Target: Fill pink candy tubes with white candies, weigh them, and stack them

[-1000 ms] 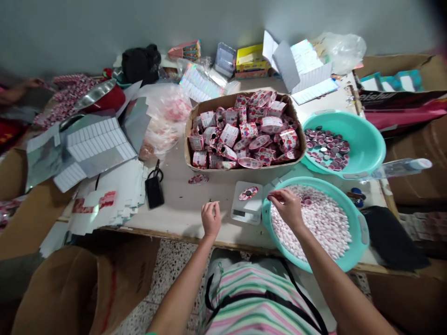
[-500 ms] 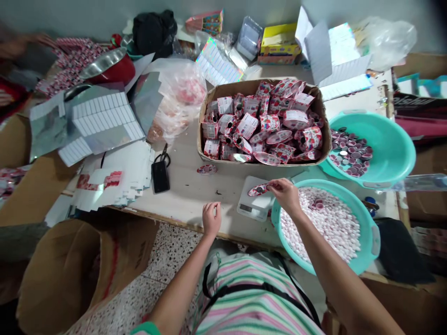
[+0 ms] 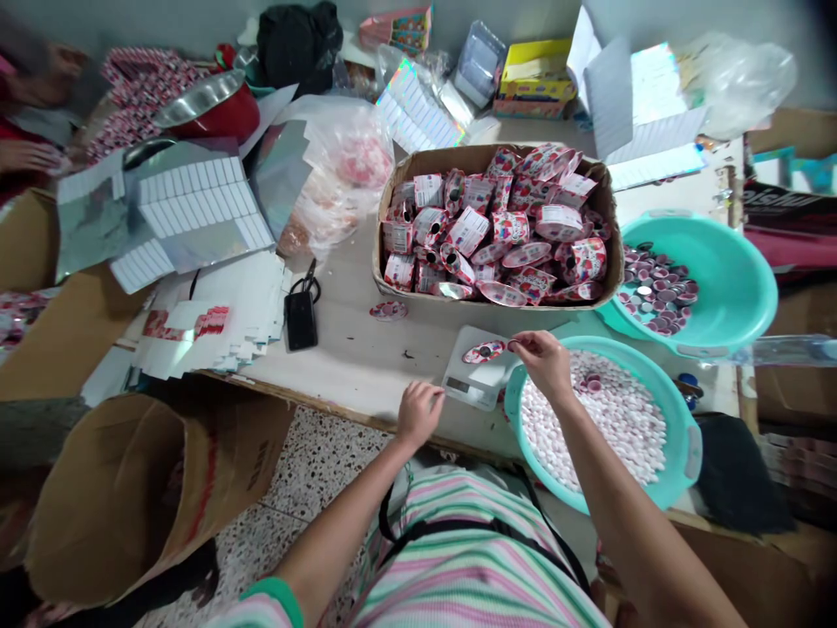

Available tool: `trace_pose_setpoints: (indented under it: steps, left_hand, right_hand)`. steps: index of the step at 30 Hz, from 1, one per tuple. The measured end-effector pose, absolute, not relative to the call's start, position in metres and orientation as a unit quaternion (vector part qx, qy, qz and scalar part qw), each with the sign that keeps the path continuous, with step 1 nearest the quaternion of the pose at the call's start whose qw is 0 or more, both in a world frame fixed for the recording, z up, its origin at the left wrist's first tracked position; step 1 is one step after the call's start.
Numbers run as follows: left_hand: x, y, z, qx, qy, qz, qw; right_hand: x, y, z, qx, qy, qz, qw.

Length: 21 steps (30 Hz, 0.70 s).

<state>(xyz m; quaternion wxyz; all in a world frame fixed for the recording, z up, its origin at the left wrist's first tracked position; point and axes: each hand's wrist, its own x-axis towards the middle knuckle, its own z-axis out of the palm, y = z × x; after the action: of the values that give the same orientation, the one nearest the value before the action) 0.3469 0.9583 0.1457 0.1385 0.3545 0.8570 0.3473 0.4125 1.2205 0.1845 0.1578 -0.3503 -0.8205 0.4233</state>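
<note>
My right hand (image 3: 544, 362) is over the right edge of a white kitchen scale (image 3: 472, 392). Its fingertips pinch a small dark round cap (image 3: 513, 346). Just left of those fingertips, a flat oval red-and-white printed wrapper (image 3: 484, 351) with a dark round spot lies on the scale. My left hand (image 3: 419, 413) hovers by the scale's lower left corner, fingers drawn together with no object visible in them. Beneath my right forearm stands a turquoise basin (image 3: 693, 449) full of small white pieces (image 3: 608, 427), with a few purplish caps (image 3: 592, 384) on top.
Behind the scale is a cardboard box (image 3: 377, 262) of printed wrappers. Another turquoise basin (image 3: 738, 270) holds purplish round caps. Left lie a black device (image 3: 301, 321), white sheets (image 3: 196, 349) and a red bowl (image 3: 222, 118). Another person's hand (image 3: 30, 157) shows at far left.
The printed wrapper, held in my right fingertips before, now lies on the scale apart from them. My left hand has moved right, closer to the scale. The view has shifted slightly.
</note>
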Motion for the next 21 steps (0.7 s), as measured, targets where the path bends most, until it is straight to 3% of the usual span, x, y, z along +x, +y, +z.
trace_pose_setpoints:
  steps: [7, 13, 21]
  left_hand:
    - [0.387, 1.019, 0.174, 0.482, 0.795, 0.33, 0.163]
    - [0.409, 1.082, 0.177, 0.555, 0.795, 0.201, 0.142]
    - [0.443, 1.112, 0.16, 0.518, 0.817, 0.224, 0.123]
  right_hand:
    - [0.446, 1.229, 0.191, -0.361, -0.805, 0.424, 0.203]
    - [0.49, 1.237, 0.196, -0.385, -0.79, 0.409, 0.245]
    - [0.551, 1.243, 0.197, -0.397, -0.797, 0.377, 0.254]
